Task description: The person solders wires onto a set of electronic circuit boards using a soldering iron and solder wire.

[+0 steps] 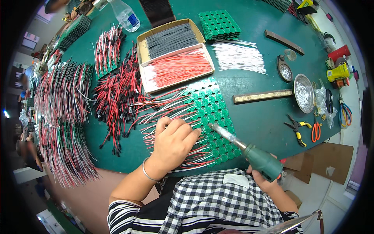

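Note:
My left hand is closed in a pinch over the green circuit board panel, a sheet of joined round boards, and appears to grip a wire; its fingertips partly hide it. Red, white and black wires fan out leftward from the panel and run under that hand. In my right hand is a soldering iron with a dark green body. Its silvery tip touches or hovers just over the panel, close to my left fingertips; I cannot tell which.
A carton holds black and red wires, with white wires to its right. Red-and-black connector leads and wired boards lie left. Toward the right are a metal dish, pliers and orange-handled scissors.

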A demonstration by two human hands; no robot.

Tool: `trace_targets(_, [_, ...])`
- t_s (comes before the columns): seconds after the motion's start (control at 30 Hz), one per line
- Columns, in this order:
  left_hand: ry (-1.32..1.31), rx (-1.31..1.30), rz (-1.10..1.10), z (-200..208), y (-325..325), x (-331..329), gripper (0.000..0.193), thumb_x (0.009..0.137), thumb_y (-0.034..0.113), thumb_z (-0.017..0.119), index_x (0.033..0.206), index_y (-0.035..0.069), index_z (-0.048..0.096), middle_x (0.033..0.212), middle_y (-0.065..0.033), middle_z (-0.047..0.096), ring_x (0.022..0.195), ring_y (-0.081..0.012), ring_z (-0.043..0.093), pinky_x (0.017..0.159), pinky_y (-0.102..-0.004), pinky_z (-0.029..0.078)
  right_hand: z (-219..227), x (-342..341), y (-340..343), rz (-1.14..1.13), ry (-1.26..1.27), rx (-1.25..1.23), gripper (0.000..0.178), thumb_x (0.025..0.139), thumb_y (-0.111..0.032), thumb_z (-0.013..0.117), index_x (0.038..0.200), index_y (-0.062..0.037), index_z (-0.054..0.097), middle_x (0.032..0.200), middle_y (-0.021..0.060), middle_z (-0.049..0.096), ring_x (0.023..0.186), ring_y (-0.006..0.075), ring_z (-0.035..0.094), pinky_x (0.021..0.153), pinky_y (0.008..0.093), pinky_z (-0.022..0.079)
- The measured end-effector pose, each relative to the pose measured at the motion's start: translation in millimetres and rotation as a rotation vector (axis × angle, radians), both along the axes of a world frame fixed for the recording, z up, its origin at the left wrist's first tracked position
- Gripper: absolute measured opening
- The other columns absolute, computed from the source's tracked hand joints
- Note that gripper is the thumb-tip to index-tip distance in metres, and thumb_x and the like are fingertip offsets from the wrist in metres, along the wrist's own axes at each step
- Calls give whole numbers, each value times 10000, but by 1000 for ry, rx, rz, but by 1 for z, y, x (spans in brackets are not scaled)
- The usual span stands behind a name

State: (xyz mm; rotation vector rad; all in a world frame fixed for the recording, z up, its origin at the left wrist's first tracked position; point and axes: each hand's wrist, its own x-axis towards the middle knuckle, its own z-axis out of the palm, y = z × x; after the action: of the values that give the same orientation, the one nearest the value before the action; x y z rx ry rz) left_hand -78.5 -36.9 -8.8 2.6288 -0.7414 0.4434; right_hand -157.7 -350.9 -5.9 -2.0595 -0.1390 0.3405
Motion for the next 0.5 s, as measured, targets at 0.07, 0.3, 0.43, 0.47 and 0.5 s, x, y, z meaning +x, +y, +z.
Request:
trace_targets(0.07, [0, -3, 2, -2, -1, 1, 145, 729, 139, 665, 871, 132, 690, 753, 31, 567, 785, -151, 568, 771, -363, 348, 7, 3, 4, 2, 33, 9, 300, 777, -105, 732, 1062, -35, 667, 1086, 122, 651, 1024, 286, 608, 905, 394, 473])
trace_targets(0.3, [-2, -15, -14, -3, -6, 6, 97, 737, 145, 678, 832, 134, 688, 715, 35, 549, 749, -136, 564, 767, -358, 333, 1, 4, 3, 61, -136, -53, 245, 864, -153, 662, 1053, -1, 625, 925, 73, 665, 761, 149, 634, 767, 309, 496])
trace_targets(0.43, [10, -27, -13, -5, 0, 6, 101, 733, 147, 683, 833, 140, 692, 713, 38, 548, 750, -132, 564, 767, -359, 332, 6, 7, 10, 92, -124, -96, 249, 860, -154, 668, 1053, -4, 622, 923, 67, 664, 765, 148, 631, 772, 307, 493])
trace_targets(0.47, [17, -24, -14, -5, -1, 6, 102, 734, 147, 682, 835, 142, 694, 712, 41, 549, 749, -129, 564, 769, -361, 331, 8, 6, 11, 35, -72, -49, 249, 857, -156, 671, 1051, -7, 624, 924, 63, 664, 769, 147, 631, 778, 307, 490])
trace_targets(0.5, [24, -21, -14, -4, -2, 6, 103, 735, 147, 681, 837, 145, 695, 712, 44, 549, 748, -127, 563, 771, -362, 329, 9, 6, 13, -21, -20, -4, 248, 854, -157, 674, 1050, -11, 626, 925, 58, 664, 773, 147, 631, 784, 306, 488])
